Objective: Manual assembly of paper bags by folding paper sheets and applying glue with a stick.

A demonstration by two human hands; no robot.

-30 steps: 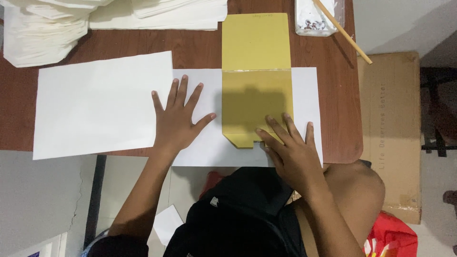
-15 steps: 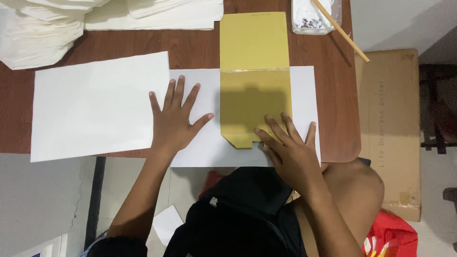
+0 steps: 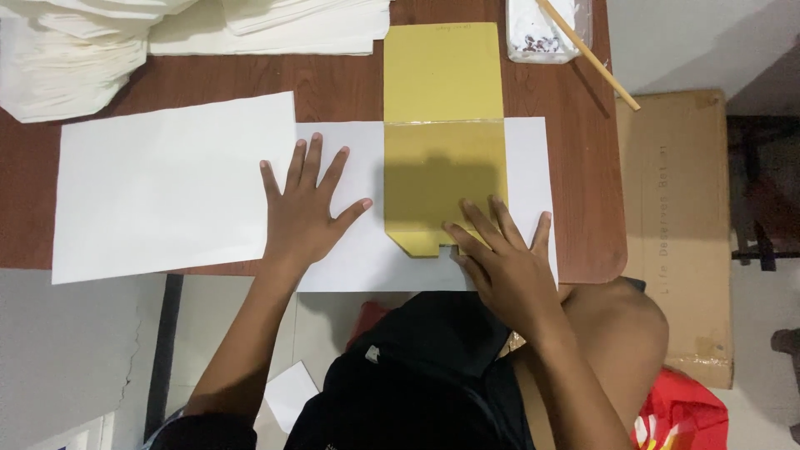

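Head view: both hands flat, fingers spread, left hand on white sheet, right hand on yellow template.

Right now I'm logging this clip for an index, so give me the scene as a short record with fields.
surface: brown wooden table
left hand: flat, fingers spread, on a white sheet
right hand: flat, on the lower edge of a yellow card template and the same sheet
beside: larger white sheet to the left
far edge: stack of white paper, clear container with a wooden stick
floor: cardboard box
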